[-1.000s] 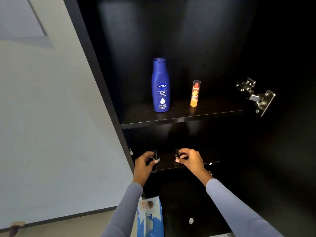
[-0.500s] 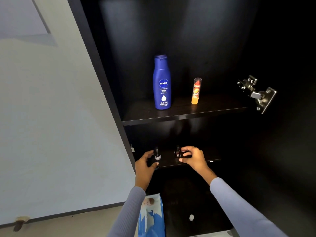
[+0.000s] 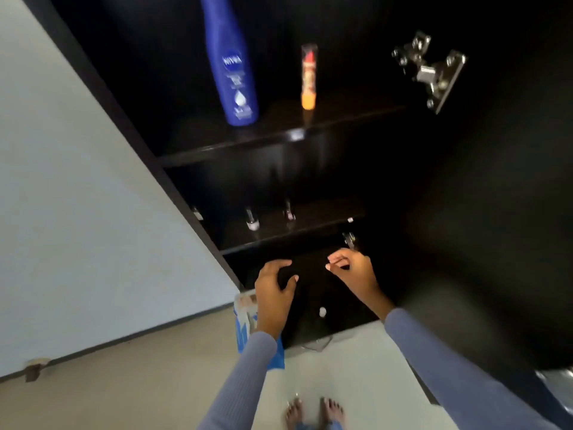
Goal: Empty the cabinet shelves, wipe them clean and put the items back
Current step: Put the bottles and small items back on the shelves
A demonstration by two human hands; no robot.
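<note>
Two small dark nail-polish bottles, one on the left (image 3: pixel 251 220) and one on the right (image 3: pixel 289 212), stand on the lower shelf (image 3: pixel 310 229) of the black cabinet. On the upper shelf (image 3: pixel 217 148) stand a blue lotion bottle (image 3: pixel 232 66) and an orange tube (image 3: pixel 309 77). My left hand (image 3: pixel 274 290) and my right hand (image 3: pixel 353 271) hover below the lower shelf, apart from the bottles. Both have loosely curled fingers and hold nothing.
A blue and white wipes pack (image 3: pixel 243 321) leans at the cabinet's bottom left corner, partly behind my left wrist. A small white object (image 3: pixel 322 311) lies on the bottom board. A metal hinge (image 3: pixel 431 69) sticks out at the upper right. A white wall (image 3: pixel 77 197) runs along the left.
Both hands have let go of the two small bottles and pulled back down and away from the lower shelf. The camera has tilted downward and moved closer.
</note>
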